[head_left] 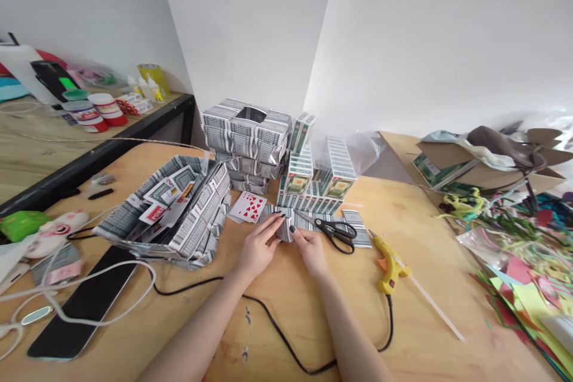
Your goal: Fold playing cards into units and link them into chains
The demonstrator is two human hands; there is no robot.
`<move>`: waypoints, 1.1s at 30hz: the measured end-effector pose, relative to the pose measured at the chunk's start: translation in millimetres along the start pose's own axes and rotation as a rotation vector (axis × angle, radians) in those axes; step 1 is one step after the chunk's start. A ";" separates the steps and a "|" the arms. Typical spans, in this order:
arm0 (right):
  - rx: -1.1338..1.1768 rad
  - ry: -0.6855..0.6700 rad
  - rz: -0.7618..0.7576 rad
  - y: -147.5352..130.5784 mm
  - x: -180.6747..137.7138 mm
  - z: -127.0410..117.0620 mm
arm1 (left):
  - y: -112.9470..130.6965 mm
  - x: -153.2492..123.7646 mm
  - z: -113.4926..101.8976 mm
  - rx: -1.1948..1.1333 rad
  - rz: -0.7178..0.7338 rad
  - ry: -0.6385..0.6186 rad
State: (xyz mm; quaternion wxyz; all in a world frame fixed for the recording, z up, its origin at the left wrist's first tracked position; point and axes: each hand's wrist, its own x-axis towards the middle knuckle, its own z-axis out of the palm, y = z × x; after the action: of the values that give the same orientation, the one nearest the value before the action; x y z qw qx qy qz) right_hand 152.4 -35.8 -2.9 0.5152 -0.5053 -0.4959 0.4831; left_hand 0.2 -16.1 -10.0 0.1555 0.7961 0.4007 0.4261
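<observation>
Both hands meet at the middle of the table on a bent playing card with a grey patterned back. My left hand grips its left side, and my right hand pinches its right side. Just beyond the fingers, black-handled scissors rest on a strip of patterned cards. Loose playing cards, a ten of hearts on top, lie to the left of the hands. A yellow glue gun with a long glue stick in its back lies to the right.
A woven card basket holding loose cards stands left. Stacked card-covered boxes and green card packs stand behind. A black cord crosses the table in front. A black tablet-like slab lies left; coloured scraps are piled right.
</observation>
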 end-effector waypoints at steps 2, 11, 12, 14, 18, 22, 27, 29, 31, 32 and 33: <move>-0.031 -0.001 -0.027 -3.1 -1.1 0.7 | -0.2 -0.8 -0.4 0.002 0.003 0.011; -0.177 0.093 -0.106 1.8 -3.3 6.4 | -1.0 -2.0 0.9 -0.015 0.004 0.008; -0.188 0.113 -0.103 3.2 -3.7 6.8 | -0.6 -1.8 0.8 -0.016 0.004 0.006; -0.208 0.141 -0.090 5.8 -4.5 7.4 | 0.4 -1.1 0.5 -0.015 0.000 -0.007; -0.203 0.158 -0.060 9.2 -5.9 9.2 | 3.0 0.3 0.0 -0.011 -0.029 -0.022; -0.130 0.140 -0.078 8.6 -8.7 11.5 | 5.8 1.2 -0.2 0.008 -0.067 -0.003; -0.172 0.096 -0.119 7.9 -12.1 14.8 | 7.6 1.5 -1.4 0.045 -0.086 0.019; -0.211 0.089 -0.123 9.2 -12.2 16.2 | 7.6 1.7 -0.7 0.053 -0.082 0.022; -0.235 0.073 -0.135 10.3 -11.6 17.0 | 7.4 1.7 1.2 0.055 -0.077 0.025; -0.241 0.068 -0.143 10.7 -11.1 17.0 | 7.3 1.6 2.3 0.053 -0.075 0.023; -0.243 0.066 -0.148 11.0 -10.6 16.6 | 7.4 1.5 3.4 0.050 -0.077 0.018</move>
State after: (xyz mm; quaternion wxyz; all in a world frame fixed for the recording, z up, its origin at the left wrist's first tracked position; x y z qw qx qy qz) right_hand 135.4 -45.4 -14.1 0.5005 -0.5416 -0.5693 0.3634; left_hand 7.1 -19.4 -6.8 0.1481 0.7798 0.4430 0.4168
